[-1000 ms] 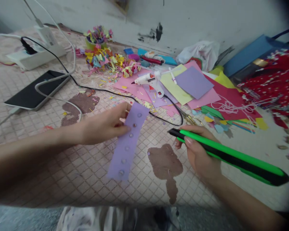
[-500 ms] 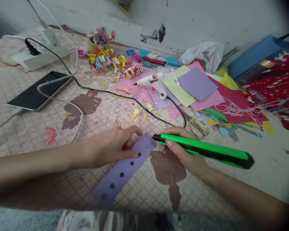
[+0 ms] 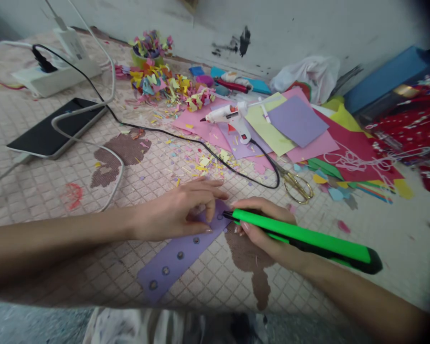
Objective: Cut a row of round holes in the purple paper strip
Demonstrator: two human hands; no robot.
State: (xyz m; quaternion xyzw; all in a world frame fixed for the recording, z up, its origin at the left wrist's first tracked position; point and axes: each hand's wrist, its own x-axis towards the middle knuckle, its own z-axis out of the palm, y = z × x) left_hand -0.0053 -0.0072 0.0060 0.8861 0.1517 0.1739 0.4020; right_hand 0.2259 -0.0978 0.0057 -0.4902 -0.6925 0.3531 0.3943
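A purple paper strip (image 3: 181,267) with a row of small round holes lies slantwise on the quilted cloth. My left hand (image 3: 181,210) presses on its upper part, fingers apart and resting on the paper and cloth. In my right hand (image 3: 268,229) is a green and black utility knife (image 3: 304,236), gripped like a pen. The knife's tip meets the strip near its far end, beside a drawn circle. Whether the blade is in the paper is too small to tell.
Behind the hands lie a white glue gun (image 3: 232,117) on coloured paper sheets (image 3: 297,119), gold-handled scissors (image 3: 297,186) and paper scraps (image 3: 204,162). A tablet-like device (image 3: 57,129) and a white power strip (image 3: 57,76) are at left; cables cross the cloth.
My left hand has shifted slightly right and up, with its fingers stretched further out. The knife's tip has moved down and left onto the strip, and its handle end is lower.
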